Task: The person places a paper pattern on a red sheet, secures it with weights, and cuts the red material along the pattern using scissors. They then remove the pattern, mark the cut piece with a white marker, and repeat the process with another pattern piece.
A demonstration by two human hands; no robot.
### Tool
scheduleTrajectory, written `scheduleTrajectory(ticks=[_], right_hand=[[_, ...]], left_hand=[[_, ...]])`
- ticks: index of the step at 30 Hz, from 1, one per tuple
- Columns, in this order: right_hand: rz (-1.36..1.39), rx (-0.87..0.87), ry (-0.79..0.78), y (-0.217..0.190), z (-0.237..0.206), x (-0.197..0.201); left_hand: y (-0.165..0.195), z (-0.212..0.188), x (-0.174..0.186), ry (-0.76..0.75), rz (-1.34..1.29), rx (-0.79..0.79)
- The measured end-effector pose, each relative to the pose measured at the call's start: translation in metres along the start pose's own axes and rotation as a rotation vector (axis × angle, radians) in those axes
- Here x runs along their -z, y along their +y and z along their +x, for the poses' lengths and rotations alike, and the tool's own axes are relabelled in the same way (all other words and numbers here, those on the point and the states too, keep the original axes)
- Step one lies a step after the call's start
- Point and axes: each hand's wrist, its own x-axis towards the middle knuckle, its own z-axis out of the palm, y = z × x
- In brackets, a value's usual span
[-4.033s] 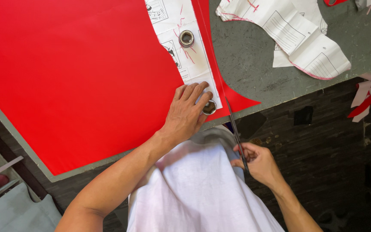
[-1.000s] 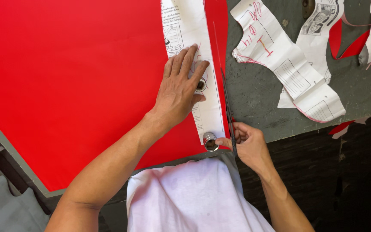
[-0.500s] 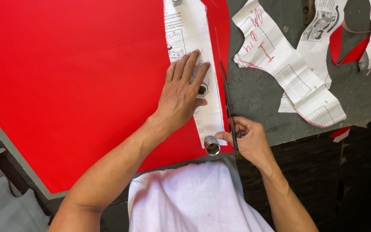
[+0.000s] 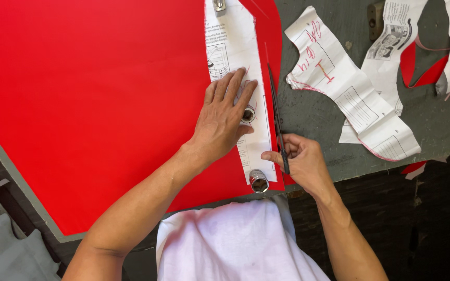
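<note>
A large red sheet (image 4: 89, 93) covers the grey table. A long white paper pattern strip (image 4: 235, 57) lies along its right side, held down by small round metal weights (image 4: 259, 181). My left hand (image 4: 225, 117) presses flat on the strip, fingers spread beside another weight (image 4: 248, 114). My right hand (image 4: 300, 161) grips black scissors (image 4: 276, 117) whose blades point away from me along the strip's right edge, in the red sheet.
Cut white paper pattern pieces (image 4: 350, 99) with red marks lie on the grey table (image 4: 308, 114) to the right, with red scraps (image 4: 417, 65) among them. The table's front edge (image 4: 371, 169) runs just beyond my right hand. A third weight (image 4: 219, 5) sits at the strip's far end.
Over four seconds my left hand slid farther up the strip past a weight, and my right hand came up from below the table edge with the scissors; their blades now reach along the strip.
</note>
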Motion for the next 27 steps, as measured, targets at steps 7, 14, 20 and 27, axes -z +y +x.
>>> scheduleTrajectory(ticks=[7, 14, 20, 27], right_hand=[[0.000, -0.077, -0.001, -0.006, 0.000, 0.004], [0.010, -0.066, 0.013, -0.022, 0.012, -0.002], [0.012, -0.018, 0.014, -0.028, 0.018, -0.002], [0.040, -0.026, 0.030, -0.036, 0.027, -0.005]], left_hand=[[-0.035, 0.028, 0.028, -0.033, -0.192, -0.151], [-0.055, 0.070, 0.006, 0.110, -0.200, 0.044], [-0.058, 0.076, -0.006, 0.137, -0.155, 0.076], [-0.056, 0.082, -0.009, 0.147, -0.061, 0.099]])
